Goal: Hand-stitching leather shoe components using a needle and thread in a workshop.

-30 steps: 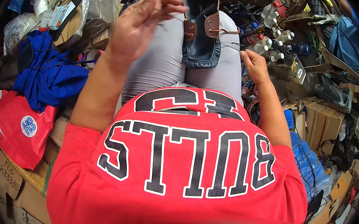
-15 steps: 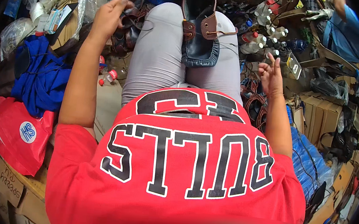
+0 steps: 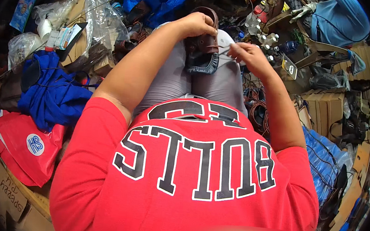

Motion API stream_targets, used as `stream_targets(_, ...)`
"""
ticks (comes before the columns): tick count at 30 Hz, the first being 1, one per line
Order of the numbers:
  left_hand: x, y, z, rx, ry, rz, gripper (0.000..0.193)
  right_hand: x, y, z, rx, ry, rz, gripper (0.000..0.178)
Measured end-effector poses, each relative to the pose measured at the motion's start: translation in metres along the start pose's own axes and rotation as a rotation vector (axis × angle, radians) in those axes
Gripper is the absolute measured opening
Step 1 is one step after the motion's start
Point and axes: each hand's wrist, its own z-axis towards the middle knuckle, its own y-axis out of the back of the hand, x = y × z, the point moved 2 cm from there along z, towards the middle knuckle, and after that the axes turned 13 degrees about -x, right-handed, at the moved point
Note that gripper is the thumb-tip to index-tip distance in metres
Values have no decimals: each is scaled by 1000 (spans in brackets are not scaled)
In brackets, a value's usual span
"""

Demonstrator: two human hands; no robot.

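Cluttered workshop floor: left hand (image 3: 198,24), back from the side, grips the brown shoe (image 3: 203,48) on the lap; right hand (image 3: 244,53) now pinches thread beside it, stitching under way.

red short-sleeved jersey with black, white-edged lettering; grey trousers; bare forearms

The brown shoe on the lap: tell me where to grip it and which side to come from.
Grip the brown shoe across its upper near the far end, coming from the left, probably as the left hand does now. It lies lengthwise along the grey-trousered thighs, and the right hand works a thin thread at its right side, so that side is best kept free.
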Motion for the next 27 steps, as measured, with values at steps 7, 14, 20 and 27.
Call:
stream_targets(7,3,-20,-3,140,-164,-294,39,-7,-17,14,175,-71,-186,31)
stream_targets(14,-14,-10,-12,214,-237,-114,40,-11,-14,15,162,98,-359,25)
stream_targets(20,0,-10,-12,261,-128,-290,40,6,17,-24,80,6,115,24)
stream_targets(27,-14,-2,-23,306,-90,-253,36,-5,10,-13,-105,294,-202,18)
